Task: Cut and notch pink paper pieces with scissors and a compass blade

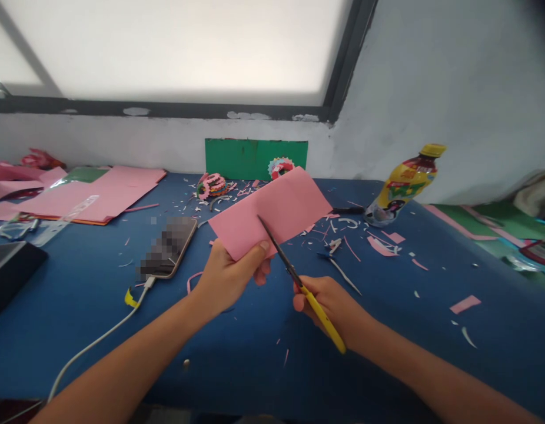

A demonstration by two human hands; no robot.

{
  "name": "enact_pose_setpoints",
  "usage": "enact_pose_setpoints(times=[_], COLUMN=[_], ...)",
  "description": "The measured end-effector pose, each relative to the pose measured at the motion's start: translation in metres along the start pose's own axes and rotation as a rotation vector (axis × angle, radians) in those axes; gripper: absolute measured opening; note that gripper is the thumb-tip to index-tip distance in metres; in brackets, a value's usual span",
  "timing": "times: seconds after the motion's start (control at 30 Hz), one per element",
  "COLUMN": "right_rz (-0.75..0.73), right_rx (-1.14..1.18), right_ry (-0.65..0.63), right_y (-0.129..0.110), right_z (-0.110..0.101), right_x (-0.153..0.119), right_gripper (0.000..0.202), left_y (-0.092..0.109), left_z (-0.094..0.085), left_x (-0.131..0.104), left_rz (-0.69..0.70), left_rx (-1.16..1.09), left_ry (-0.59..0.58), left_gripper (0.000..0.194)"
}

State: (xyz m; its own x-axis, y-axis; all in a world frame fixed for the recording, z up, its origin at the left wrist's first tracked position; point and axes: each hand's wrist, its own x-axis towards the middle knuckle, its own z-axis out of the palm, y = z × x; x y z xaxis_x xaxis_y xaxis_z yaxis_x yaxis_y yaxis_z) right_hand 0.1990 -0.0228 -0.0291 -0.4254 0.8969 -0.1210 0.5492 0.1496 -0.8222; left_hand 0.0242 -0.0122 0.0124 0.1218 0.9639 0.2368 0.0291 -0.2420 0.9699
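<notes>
A pink sheet of paper (276,209) is held up, tilted, above the blue table (255,359). My left hand (232,274) grips its lower edge, thumb on the front face and fingers behind. In my right hand (323,300) is a pair of scissors (319,309) with yellow handles and dark blades. One blade lies across the front of the paper, its tip near the sheet's middle; the other blade is mostly hidden. My right fingers are closed around the handles.
A phone (173,247) with a white cable (96,341) lies left. Pink sheets (96,194) are stacked farther back. A yellow-capped bottle (402,185) stands at the right rear. Paper scraps (382,245) and ring-shaped paper pieces (212,186) lie around. A green card (237,159) leans against the wall.
</notes>
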Motion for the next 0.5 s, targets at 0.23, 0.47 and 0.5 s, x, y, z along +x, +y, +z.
enact_pose_setpoints(times=[0.23, 0.47, 0.5], right_rz=[0.011, 0.026, 0.022], right_rx=[-0.065, -0.025, -0.024], right_ry=[0.022, 0.045, 0.047], right_y=[0.0038, 0.0013, 0.0007], right_z=[0.0003, 0.0018, 0.0018], right_x=[0.0028, 0.0011, 0.0010], right_gripper=[0.024, 0.019, 0.021], left_y=[-0.0019, -0.0029, -0.0028], left_z=[-0.0005, -0.0004, -0.0002], left_x=[0.0023, 0.0018, 0.0016], left_rz=[-0.015, -0.019, -0.020], left_rx=[-0.001, -0.009, -0.011], left_ry=[-0.003, -0.009, -0.009], left_gripper=[0.020, 0.019, 0.019])
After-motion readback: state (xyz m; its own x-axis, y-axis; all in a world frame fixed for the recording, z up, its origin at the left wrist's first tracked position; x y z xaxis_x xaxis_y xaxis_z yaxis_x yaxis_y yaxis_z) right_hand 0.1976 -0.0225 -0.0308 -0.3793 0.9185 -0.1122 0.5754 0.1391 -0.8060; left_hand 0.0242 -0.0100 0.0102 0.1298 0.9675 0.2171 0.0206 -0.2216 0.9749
